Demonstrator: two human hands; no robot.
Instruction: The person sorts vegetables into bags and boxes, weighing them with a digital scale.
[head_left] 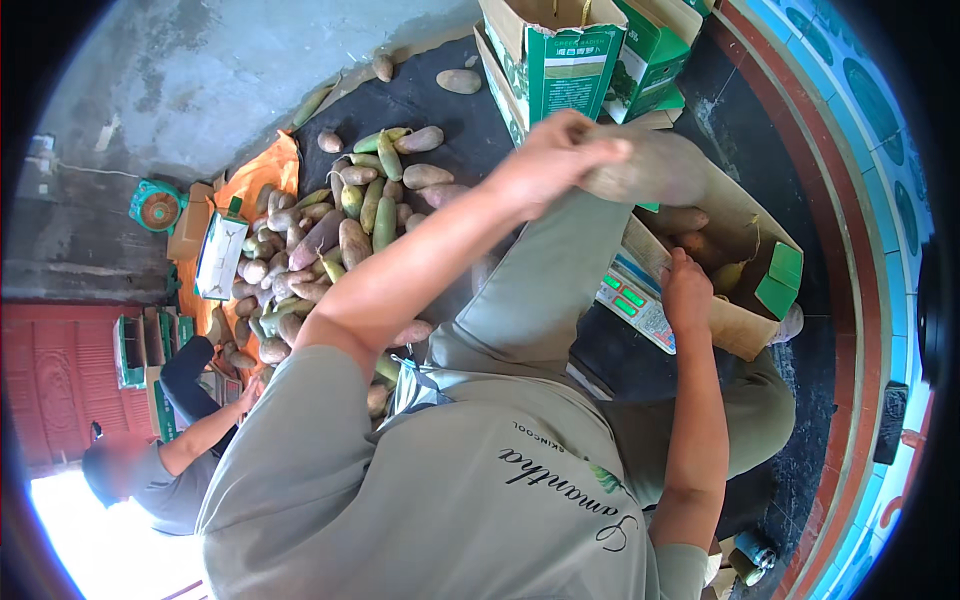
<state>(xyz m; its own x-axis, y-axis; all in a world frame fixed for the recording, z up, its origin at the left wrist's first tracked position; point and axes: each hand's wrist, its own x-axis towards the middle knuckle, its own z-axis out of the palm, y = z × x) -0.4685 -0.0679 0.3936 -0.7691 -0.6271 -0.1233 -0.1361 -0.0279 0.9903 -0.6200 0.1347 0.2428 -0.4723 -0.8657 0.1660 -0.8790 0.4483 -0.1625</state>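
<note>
My left hand (570,160) is raised over the box, its fingers closed round the end of a large brownish root vegetable (650,165), which is smeared by motion. Below it stands an open cardboard box (735,190) with several root vegetables (700,240) inside, brown and greenish. My right hand (688,290) grips the box's near edge, the fingers partly hidden behind the cardboard. Under the box a digital scale (637,305) shows lit green displays, partly covered by the box.
To the left spreads a heap of green and purplish-brown radish-like roots (350,215) on dark sheeting and orange cloth (270,170). Green-and-white cartons (565,70) stand ahead. A small green fan (158,205) sits by the wall. Another person (165,460) works at far left.
</note>
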